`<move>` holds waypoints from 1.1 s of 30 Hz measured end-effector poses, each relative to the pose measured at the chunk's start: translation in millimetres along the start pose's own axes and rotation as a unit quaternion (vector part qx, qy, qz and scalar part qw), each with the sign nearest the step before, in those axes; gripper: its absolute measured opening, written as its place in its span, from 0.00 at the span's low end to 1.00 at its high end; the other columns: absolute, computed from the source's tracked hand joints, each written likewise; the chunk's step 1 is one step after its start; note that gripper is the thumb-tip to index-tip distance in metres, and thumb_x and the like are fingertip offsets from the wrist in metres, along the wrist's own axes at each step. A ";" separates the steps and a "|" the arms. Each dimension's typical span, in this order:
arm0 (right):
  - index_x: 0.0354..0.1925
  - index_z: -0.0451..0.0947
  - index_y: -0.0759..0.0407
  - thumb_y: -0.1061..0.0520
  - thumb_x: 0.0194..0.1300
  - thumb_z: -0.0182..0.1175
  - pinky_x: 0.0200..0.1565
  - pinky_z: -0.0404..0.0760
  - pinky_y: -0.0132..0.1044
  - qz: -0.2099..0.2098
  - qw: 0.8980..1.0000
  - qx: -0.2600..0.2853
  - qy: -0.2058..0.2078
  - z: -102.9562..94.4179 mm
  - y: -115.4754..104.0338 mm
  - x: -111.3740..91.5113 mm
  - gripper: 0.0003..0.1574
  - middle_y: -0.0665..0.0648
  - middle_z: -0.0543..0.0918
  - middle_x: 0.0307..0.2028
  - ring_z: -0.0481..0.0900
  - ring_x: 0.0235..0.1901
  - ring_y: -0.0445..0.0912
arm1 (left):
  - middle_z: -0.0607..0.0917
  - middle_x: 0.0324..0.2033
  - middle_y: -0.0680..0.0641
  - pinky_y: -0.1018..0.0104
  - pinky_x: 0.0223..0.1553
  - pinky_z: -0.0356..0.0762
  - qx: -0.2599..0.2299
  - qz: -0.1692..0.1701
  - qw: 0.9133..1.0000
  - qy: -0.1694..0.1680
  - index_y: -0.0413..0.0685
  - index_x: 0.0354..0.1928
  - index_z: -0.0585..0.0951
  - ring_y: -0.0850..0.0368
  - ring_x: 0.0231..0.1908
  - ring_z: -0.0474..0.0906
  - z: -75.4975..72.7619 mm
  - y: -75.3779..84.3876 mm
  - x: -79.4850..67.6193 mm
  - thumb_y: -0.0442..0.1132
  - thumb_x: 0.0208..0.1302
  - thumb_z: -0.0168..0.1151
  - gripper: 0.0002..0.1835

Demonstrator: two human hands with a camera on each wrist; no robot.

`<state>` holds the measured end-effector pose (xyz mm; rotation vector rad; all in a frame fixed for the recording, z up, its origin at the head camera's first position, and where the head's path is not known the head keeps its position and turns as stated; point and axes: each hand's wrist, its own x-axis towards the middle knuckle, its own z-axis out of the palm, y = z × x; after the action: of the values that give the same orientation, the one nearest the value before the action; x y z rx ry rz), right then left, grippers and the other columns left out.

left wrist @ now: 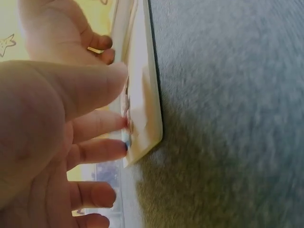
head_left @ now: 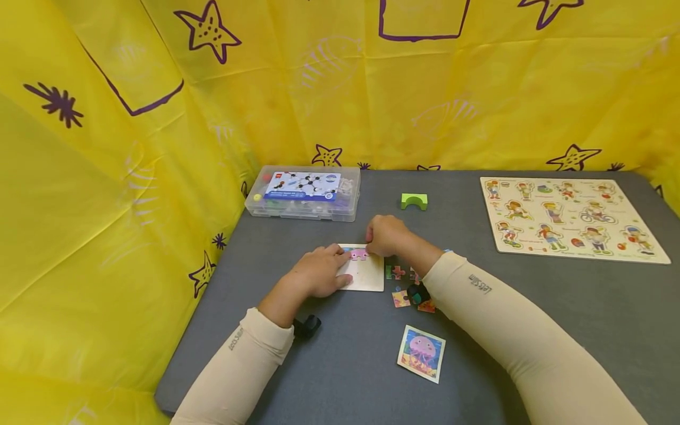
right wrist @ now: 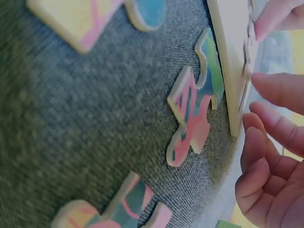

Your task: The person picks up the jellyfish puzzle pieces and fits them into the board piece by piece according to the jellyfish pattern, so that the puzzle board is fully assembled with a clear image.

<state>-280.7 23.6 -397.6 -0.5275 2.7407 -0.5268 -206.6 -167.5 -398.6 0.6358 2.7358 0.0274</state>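
Note:
A pale wooden puzzle board (head_left: 366, 278) lies on the grey table with pink and blue jigsaw pieces (head_left: 359, 254) set along its far edge. My left hand (head_left: 317, 271) rests on the board's left side, its fingers extended; in the left wrist view the fingertips touch the pieces and the thumb (left wrist: 97, 85) lies over the near part. At the far right corner is my right hand (head_left: 386, 234), thumb and forefinger tips at the board's edge, other fingers curled. I cannot tell whether a piece is between them. Loose jigsaw pieces (right wrist: 190, 109) lie just right of the board.
Nearer the front, a square jellyfish picture card (head_left: 422, 354) lies on the table. A clear plastic case (head_left: 303, 193) stands at the back left, a green arch block (head_left: 414, 201) behind the right hand. A large picture board (head_left: 571, 219) lies at right. Yellow cloth hangs behind.

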 end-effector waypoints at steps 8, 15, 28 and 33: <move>0.31 0.81 0.54 0.47 0.61 0.73 0.40 0.78 0.45 -0.006 1.000 -0.009 -0.002 1.8 -4.0 0.6 0.14 0.54 0.83 0.32 0.80 0.36 0.52 | 0.75 0.64 0.45 0.46 0.61 0.72 0.023 -0.016 1.000 0.002 0.54 0.76 0.68 0.45 0.61 0.73 -0.5 6.3 -0.7 0.60 0.72 0.58 0.36; 0.29 0.82 0.53 0.48 0.61 0.73 0.35 0.76 0.40 -0.027 1.000 -0.003 -0.008 3.9 -4.9 2.8 0.13 0.52 0.83 0.29 0.79 0.33 0.49 | 0.75 0.66 0.44 0.44 0.64 0.71 0.021 -0.016 1.000 0.012 0.50 0.73 0.72 0.44 0.65 0.73 -0.5 5.2 -0.2 0.60 0.71 0.59 0.35; 0.30 0.83 0.55 0.52 0.59 0.75 0.37 0.77 0.39 -0.078 0.997 -0.003 -0.017 8.6 -10.5 2.1 0.11 0.53 0.83 0.31 0.79 0.34 0.49 | 0.72 0.72 0.46 0.44 0.68 0.68 0.004 -0.011 1.000 -0.001 0.48 0.73 0.72 0.43 0.70 0.69 -3.2 3.3 -3.9 0.58 0.73 0.58 0.34; 0.27 0.84 0.53 0.52 0.58 0.76 0.36 0.76 0.40 -0.081 0.997 -0.010 0.002 9.8 -13.2 5.8 0.10 0.52 0.85 0.29 0.79 0.34 0.49 | 0.70 0.74 0.45 0.43 0.69 0.66 -0.007 -0.011 1.000 -0.003 0.48 0.75 0.70 0.44 0.72 0.68 -3.4 1.5 -4.2 0.58 0.73 0.58 0.35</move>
<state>-278.5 6.9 -402.3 -0.7589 2.7230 -0.5403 -203.6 -167.8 -394.0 0.6022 2.7340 0.0389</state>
